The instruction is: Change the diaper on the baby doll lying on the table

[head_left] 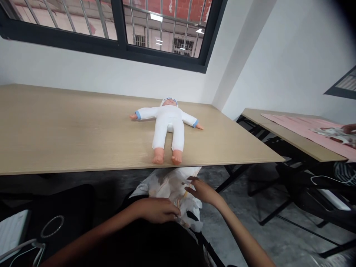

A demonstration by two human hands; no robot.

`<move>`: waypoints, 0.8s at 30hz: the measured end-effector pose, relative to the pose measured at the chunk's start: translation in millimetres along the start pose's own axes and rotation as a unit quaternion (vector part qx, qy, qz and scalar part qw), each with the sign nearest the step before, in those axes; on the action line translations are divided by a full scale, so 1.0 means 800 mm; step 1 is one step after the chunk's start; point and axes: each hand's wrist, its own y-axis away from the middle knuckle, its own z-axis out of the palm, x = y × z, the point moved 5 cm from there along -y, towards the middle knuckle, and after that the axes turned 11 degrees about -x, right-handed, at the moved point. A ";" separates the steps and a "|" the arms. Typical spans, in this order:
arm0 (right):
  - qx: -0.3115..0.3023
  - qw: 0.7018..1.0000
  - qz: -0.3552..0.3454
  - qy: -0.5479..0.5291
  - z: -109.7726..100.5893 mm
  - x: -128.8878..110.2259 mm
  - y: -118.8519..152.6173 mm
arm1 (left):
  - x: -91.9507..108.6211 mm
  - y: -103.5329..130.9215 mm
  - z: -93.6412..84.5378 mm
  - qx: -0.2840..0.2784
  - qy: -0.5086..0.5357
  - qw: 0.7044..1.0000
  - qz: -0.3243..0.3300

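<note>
A doll (169, 120) in a white suit with blue cuffs and a white cap lies on its back on the wooden table (69, 129), its bare feet near the front edge. Below that edge, a crumpled whitish cloth (167, 183) with brown and yellow patches lies over my lap. My left hand (161, 210) is closed, its fingertips pinching the lower part of the cloth. At the cloth's right side is my right hand (201, 191), fingers apart and bent over it, with nothing visibly gripped.
A black chair (80, 207) with a white device (13, 228) and cables is at lower left. On the right, another table (306, 146) bears a pink cloth (294, 124), and another person's hand (349, 128) touches fabric there. A barred window (167, 29) is behind.
</note>
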 end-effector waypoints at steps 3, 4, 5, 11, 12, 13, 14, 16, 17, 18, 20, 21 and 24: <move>0.013 0.997 -0.078 0.005 0.001 -0.038 -0.014 | 0.009 0.001 0.002 0.007 -0.011 1.000 0.011; 0.025 0.995 -0.100 0.011 0.002 -0.050 -0.021 | 0.014 0.002 0.004 -0.010 0.000 1.000 0.021; 0.032 0.992 -0.121 0.019 0.005 -0.061 -0.029 | 0.020 0.002 0.006 -0.032 0.015 0.999 0.032; 0.042 0.983 -0.165 0.071 0.033 -0.072 -0.070 | 0.036 0.005 0.012 -0.073 0.027 0.996 0.047; 0.053 0.983 -0.155 0.081 0.034 -0.068 -0.071 | 0.036 0.005 0.013 -0.078 0.031 0.995 0.053; 0.068 0.984 -0.140 0.090 0.031 -0.066 -0.071 | 0.036 0.004 0.014 -0.084 0.041 0.994 0.061; 0.083 0.984 -0.126 0.095 0.025 -0.066 -0.067 | 0.036 0.004 0.013 -0.084 0.059 0.993 0.066; 0.112 0.985 -0.105 0.083 0.004 -0.076 -0.053 | 0.035 0.007 0.006 -0.066 0.100 0.990 0.070; 0.117 0.986 -0.103 0.065 -0.009 -0.086 -0.041 | 0.034 0.010 0.000 -0.051 0.117 0.989 0.069; 0.118 0.987 -0.100 0.041 -0.022 -0.098 -0.028 | 0.033 0.016 -0.007 -0.030 0.125 0.990 0.063; 0.068 0.994 -0.082 -0.007 -0.039 -0.124 0.000 | 0.029 0.031 -0.024 0.014 0.127 0.991 0.039; 0.014 0.997 -0.074 -0.025 -0.041 -0.137 0.014 | 0.027 0.041 -0.032 0.031 0.133 0.990 0.029; -0.071 0.995 -0.073 -0.022 -0.031 -0.168 0.048 | 0.022 0.077 -0.057 0.095 0.226 0.969 0.028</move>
